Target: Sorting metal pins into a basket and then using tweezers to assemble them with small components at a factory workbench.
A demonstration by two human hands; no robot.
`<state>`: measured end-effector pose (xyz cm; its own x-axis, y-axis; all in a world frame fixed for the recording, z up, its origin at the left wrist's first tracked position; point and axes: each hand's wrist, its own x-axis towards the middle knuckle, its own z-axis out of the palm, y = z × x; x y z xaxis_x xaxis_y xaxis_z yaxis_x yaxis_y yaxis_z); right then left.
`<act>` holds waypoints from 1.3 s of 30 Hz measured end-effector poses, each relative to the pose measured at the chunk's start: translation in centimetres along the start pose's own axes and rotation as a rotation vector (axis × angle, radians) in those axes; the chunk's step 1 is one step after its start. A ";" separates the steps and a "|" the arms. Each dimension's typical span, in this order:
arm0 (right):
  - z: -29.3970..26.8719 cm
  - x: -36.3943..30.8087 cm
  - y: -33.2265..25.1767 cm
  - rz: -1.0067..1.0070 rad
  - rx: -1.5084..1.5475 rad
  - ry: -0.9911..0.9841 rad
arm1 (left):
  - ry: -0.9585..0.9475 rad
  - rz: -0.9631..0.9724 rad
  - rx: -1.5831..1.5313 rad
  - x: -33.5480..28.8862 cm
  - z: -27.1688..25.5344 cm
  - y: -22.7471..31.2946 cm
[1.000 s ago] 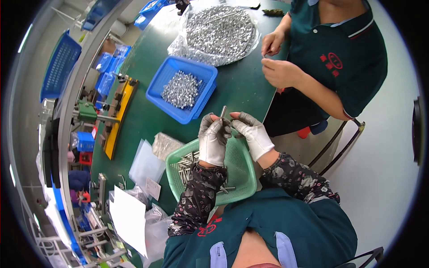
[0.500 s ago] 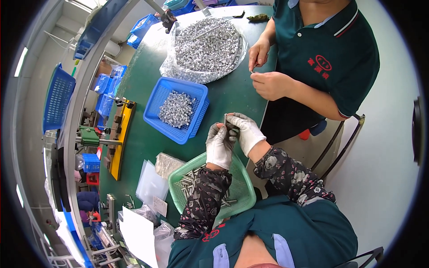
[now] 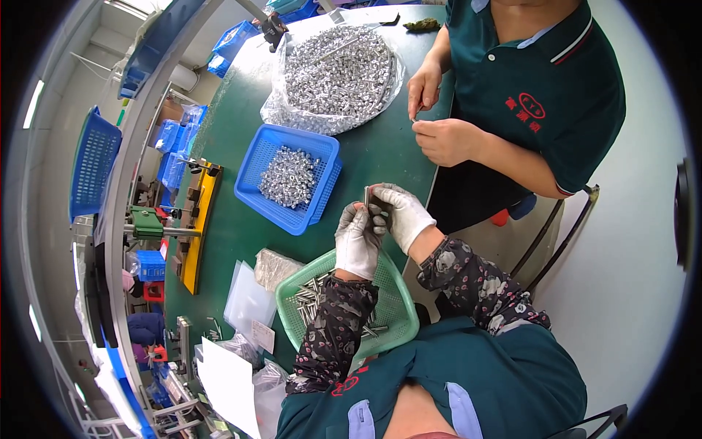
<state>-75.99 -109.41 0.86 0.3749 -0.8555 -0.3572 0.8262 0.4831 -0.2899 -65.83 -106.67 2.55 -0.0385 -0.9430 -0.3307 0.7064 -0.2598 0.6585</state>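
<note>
A slim silvery metal pin (image 3: 367, 195) stands upright between my two gloved hands, above the far rim of a green basket. My left hand (image 3: 357, 240) pinches it between thumb and finger from the left. From the right, my right hand (image 3: 404, 215) closes on it too, its fingertips partly hidden behind the pin and the other glove. Beneath my left forearm sits the green basket (image 3: 404, 296), with several similar metal pins (image 3: 308, 298) inside. Ahead and to the left is a blue basket (image 3: 251, 192) containing a heap of small shiny metal pieces (image 3: 289, 178).
A plastic-lined pile of small metal parts (image 3: 340, 73) lies at the back of the green table (image 3: 373, 157). At the right, a co-worker's hands (image 3: 446, 139) hold something small. Left of the green basket are a wrapped block (image 3: 276, 269) and plastic sheets (image 3: 245, 300); a yellow fixture bar (image 3: 197, 238) lies farther left.
My hands have shifted very slightly, and the pin shows a little more plainly between the fingertips. The baskets stay where they were.
</note>
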 end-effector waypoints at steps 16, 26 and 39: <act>-9.2 -7.3 2.9 0.147 -0.505 0.369 | 0.339 0.235 0.472 -5.5 -3.1 1.1; -7.1 -9.2 2.2 0.168 -0.750 0.149 | 0.466 0.549 1.704 -11.0 -8.9 2.7; -4.7 -10.4 4.1 -0.102 -1.405 -0.029 | 0.982 0.431 1.684 -18.9 -18.3 3.7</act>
<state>-78.49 -97.64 -0.82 0.3627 -0.8926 -0.2678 -0.2469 0.1850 -0.9512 -49.57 -85.97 -1.16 0.6651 -0.7221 0.1905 -0.7141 -0.5402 0.4452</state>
